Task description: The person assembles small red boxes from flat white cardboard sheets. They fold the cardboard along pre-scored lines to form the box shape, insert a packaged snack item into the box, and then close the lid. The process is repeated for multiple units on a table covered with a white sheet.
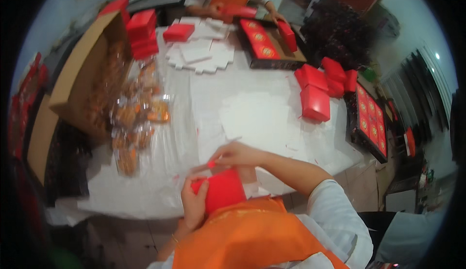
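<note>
Close to my orange apron, my left hand (194,202) grips the side of a red paper box (226,191), thumb on its near face. Just above the box, my right hand (239,154) reaches across from the right with its fingers pinched together. A small bright red bit (211,164) shows at those fingertips; motion blur hides whether it is part of the box. White card sheets (257,123) lie flat on the table beyond my hands. Several clear-wrapped baked pieces (127,162) lie to the left.
A tall cardboard carton (82,70) holding wrapped pieces stands at left. Red boxes are stacked at back left (141,31) and at right (314,99). A black-edged tray (370,118) of red boxes sits at right. Across the table, a co-worker's hand (277,18) touches a red box in another tray (276,64).
</note>
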Motion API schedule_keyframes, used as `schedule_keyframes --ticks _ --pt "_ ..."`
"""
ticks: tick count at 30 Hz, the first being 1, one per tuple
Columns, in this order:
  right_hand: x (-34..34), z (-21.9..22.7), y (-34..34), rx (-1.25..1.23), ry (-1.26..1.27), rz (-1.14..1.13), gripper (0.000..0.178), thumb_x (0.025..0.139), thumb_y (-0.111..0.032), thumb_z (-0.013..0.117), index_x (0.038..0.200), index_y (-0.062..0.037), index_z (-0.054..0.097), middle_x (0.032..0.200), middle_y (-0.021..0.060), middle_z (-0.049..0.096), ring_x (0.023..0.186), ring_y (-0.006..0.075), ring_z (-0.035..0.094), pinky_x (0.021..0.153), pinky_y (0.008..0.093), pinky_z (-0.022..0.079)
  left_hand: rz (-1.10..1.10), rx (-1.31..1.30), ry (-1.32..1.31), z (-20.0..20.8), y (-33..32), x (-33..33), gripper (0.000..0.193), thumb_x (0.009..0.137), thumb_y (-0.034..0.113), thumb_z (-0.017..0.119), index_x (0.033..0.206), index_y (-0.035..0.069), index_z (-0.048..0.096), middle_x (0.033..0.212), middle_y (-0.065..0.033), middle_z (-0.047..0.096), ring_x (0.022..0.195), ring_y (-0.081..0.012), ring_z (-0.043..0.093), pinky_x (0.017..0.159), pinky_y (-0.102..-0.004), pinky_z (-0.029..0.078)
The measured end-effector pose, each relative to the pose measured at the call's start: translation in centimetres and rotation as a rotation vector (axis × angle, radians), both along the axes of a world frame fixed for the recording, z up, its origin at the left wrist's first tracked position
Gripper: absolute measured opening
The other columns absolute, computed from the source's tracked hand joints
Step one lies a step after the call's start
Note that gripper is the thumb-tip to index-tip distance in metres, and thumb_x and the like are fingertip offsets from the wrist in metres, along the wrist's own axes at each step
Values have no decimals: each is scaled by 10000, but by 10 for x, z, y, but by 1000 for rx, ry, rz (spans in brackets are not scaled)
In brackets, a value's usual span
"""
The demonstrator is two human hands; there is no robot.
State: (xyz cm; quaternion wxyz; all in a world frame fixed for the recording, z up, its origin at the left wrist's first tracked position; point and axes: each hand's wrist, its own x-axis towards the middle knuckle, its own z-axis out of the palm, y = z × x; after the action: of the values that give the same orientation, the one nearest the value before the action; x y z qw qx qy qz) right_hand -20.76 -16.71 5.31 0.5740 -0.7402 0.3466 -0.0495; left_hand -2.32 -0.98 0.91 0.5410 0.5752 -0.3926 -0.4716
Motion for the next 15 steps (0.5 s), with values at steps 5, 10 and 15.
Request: schedule_keyframes --ticks 5,10,15 --pt "-10 13 33 85 -154 -198 167 955 -96 644 1065 5 717 1020 59 724 945 123 659 874 286 533 -68 -9 6 22 0 -1 158 932 46 652 1076 -16 627 1082 -85 660 1057 -164 600 966 -290 460" --pt "-14 28 50 131 -164 -267 139 932 -53 663 1056 5 682 1057 39 701 956 98 638 868 274 522 -68 86 261 22 11 -6 191 945 61 664 1115 -10 613 1103 -61 647 1027 -124 594 933 -281 481" --pt "-14 34 53 53 -155 -234 120 928 -54 665 1035 -7 687 1086 45 694 983 111 636 865 274 517 -131 97 230 27 14 -5 196 987 45 616 1171 3 566 1142 -63 643 1026 -97 604 900 -272 519"
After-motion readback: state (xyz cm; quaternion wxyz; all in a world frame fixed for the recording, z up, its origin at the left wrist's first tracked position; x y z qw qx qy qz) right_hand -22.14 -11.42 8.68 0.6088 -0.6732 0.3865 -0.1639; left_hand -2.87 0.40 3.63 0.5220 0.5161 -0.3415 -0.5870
